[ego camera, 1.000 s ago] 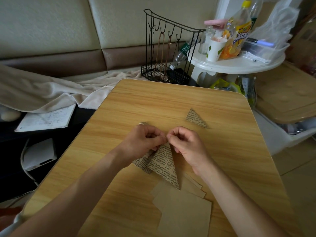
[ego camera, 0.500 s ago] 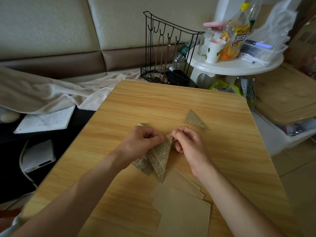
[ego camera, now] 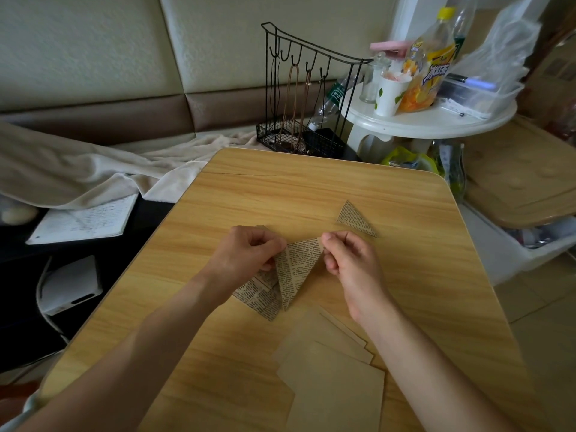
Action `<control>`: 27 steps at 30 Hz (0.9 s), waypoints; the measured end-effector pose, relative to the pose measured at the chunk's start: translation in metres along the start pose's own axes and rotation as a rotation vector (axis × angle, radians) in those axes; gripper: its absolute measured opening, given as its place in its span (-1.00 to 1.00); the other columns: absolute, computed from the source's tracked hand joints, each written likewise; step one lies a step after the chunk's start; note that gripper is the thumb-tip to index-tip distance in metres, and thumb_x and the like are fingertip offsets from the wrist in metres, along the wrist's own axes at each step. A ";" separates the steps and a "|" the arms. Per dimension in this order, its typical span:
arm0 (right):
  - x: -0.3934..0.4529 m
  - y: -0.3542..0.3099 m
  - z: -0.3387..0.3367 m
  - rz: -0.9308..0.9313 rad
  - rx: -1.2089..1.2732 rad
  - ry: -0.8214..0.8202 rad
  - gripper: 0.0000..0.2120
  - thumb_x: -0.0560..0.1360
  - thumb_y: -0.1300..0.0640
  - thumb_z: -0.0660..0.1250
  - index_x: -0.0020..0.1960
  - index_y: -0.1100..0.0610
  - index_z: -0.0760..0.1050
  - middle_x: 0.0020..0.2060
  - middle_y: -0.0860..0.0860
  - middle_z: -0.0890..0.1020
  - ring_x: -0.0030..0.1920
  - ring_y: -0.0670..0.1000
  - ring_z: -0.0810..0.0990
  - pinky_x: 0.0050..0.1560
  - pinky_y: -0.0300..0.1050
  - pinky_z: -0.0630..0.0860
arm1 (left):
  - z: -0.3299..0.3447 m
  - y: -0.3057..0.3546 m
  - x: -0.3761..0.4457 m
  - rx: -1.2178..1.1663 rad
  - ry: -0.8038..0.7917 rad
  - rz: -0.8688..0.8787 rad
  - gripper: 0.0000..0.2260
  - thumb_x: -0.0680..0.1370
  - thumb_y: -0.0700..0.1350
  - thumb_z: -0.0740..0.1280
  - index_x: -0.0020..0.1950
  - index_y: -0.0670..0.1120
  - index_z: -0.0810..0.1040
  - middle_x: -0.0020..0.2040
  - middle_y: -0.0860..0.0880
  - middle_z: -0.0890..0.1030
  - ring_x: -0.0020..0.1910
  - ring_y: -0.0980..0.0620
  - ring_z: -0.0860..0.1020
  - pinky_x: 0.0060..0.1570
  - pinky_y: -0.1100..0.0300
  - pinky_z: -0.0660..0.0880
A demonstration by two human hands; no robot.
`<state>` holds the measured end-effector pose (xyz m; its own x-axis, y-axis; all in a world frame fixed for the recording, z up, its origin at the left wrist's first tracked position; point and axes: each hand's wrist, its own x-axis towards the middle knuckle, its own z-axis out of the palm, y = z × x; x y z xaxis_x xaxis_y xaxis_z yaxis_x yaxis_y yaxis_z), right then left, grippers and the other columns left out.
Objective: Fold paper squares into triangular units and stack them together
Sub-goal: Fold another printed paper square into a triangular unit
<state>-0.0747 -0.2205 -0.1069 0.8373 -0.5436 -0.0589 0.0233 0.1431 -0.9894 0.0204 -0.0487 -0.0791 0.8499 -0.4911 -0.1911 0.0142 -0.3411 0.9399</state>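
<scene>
On the light wooden table (ego camera: 311, 188), the left hand (ego camera: 246, 254) and the right hand (ego camera: 349, 260) both pinch the top edge of a half-folded newsprint-pattern paper (ego camera: 296, 266), a thin sheet with a sharp point toward 6 o'clock. A finished small printed triangle unit (ego camera: 353, 219) lies flat at 1 o'clock. Plain tan paper squares (ego camera: 336, 369) lie overlapped at 5 o'clock.
</scene>
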 end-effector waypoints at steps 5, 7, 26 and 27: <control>-0.001 0.002 0.001 -0.017 -0.001 -0.002 -0.83 0.62 0.24 0.37 -0.02 0.37 0.55 -0.37 -0.04 0.54 -0.39 -0.13 0.44 -0.39 -0.32 0.39 | 0.002 -0.001 0.001 0.029 0.058 -0.028 -0.87 0.57 -0.05 0.47 -0.14 -0.06 0.73 -0.27 0.04 0.69 -0.37 0.23 0.58 -0.32 0.42 0.50; -0.001 0.001 0.001 -0.017 -0.005 -0.013 -0.85 0.62 0.24 0.37 -0.05 0.33 0.56 -0.38 -0.05 0.54 -0.40 -0.12 0.44 -0.40 -0.31 0.39 | 0.002 -0.001 0.001 0.040 0.065 -0.035 -0.86 0.58 -0.06 0.47 -0.14 -0.07 0.72 -0.27 0.04 0.68 -0.37 0.23 0.57 -0.33 0.42 0.49; -0.001 0.004 0.002 0.012 -0.089 -0.030 -0.88 0.58 0.09 0.44 -0.09 0.11 0.66 -0.33 -0.01 0.59 -0.40 -0.11 0.49 -0.39 -0.31 0.41 | 0.030 -0.003 -0.012 0.590 0.013 0.431 -0.58 0.41 -0.05 0.47 0.14 0.01 0.32 0.02 0.04 0.50 0.01 0.02 0.43 0.02 0.11 0.37; -0.002 0.004 0.002 0.013 -0.095 -0.039 -0.88 0.59 0.08 0.44 -0.08 0.11 0.66 -0.32 0.00 0.60 -0.40 -0.11 0.50 -0.38 -0.32 0.41 | 0.030 -0.002 -0.013 0.556 0.017 0.427 -0.62 0.44 -0.08 0.45 0.13 -0.02 0.33 -0.02 0.03 0.52 -0.03 0.02 0.44 -0.06 0.16 0.35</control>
<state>-0.0748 -0.2175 -0.1102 0.8580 -0.5090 -0.0684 -0.0379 0.0702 -0.9968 -0.0065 -0.0659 -0.0870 0.7292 -0.6625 0.1714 -0.5904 -0.4825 0.6470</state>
